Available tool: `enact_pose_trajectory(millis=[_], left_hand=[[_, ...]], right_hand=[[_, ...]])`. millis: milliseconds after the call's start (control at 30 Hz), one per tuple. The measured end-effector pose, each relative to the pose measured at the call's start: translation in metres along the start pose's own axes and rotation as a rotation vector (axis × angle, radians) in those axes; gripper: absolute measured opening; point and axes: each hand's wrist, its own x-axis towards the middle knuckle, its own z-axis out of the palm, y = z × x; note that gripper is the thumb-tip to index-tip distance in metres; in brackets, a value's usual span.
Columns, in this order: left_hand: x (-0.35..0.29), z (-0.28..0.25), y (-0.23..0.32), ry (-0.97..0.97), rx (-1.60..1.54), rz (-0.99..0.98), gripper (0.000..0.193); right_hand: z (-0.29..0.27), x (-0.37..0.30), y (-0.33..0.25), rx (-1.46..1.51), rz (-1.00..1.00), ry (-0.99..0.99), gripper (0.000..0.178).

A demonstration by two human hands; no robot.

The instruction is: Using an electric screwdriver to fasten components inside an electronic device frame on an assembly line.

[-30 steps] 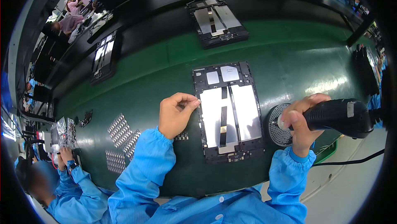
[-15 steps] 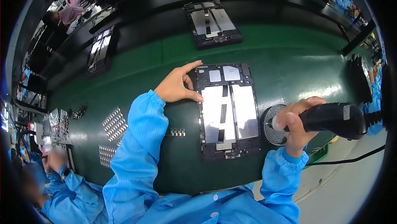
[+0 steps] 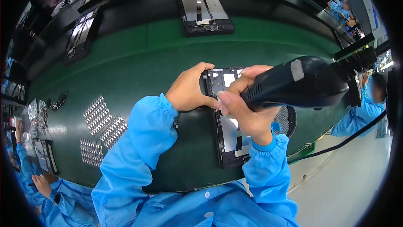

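Head view: left hand (image 3: 189, 88) has thumb and forefinger spread wide along the upper left edge of the tablet-like device (image 3: 228, 134); looks like bracing it, nothing pinched that I can see. Right hand (image 3: 251, 118) is closed round the black handheld tool (image 3: 298, 82), fingers wrapped near its front end. Device lies flat on the green bench (image 3: 142, 71) in front of the person, upper right part hidden by hand and tool.

Change: right hand and tool have come over from the round perforated dish (image 3: 291, 122) to the device's left edge, front end now beside the left thumb. Left hand stays at that edge. Judgement: work has shifted from the dish to the device, both hands at one spot. Tool tip is covered by fingers; can't tell if it touches. Sheet of small parts (image 3: 97, 115) sits left, untouched.
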Motion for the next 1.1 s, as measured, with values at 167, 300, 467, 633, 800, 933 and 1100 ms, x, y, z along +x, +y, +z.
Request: enact_pose_trajectory(millis=[167,300,467,633,800,933,1100], left_hand=[[0.003,0.008,0.011,0.013,0.029,0.018,0.086],[0.004,0.01,0.01,0.009,0.012,0.03,0.085],[0.006,0.015,0.009,0.051,-0.028,0.135,0.073],[0.005,0.015,0.015,0.057,-0.001,0.157,0.073],[0.002,0.013,0.03,0.018,-0.042,0.117,0.069],[0.004,0.014,0.038,-0.002,-0.065,0.061,0.065],[0.009,0.016,0.046,-0.03,-0.078,0.05,0.064]], right_hand=[[-0.006,0.002,0.0,0.074,0.066,0.057,0.046],[-0.009,0.003,0.002,0.015,0.072,0.044,0.046],[-0.012,0.004,-0.001,0.027,0.099,0.058,0.046],[-0.014,0.007,-0.006,-0.012,0.112,0.059,0.046],[-0.016,0.007,-0.018,0.0,0.158,0.059,0.046],[-0.021,0.006,-0.026,-0.197,0.068,-0.052,0.047],[-0.025,0.009,-0.034,-0.272,0.107,-0.067,0.048]])
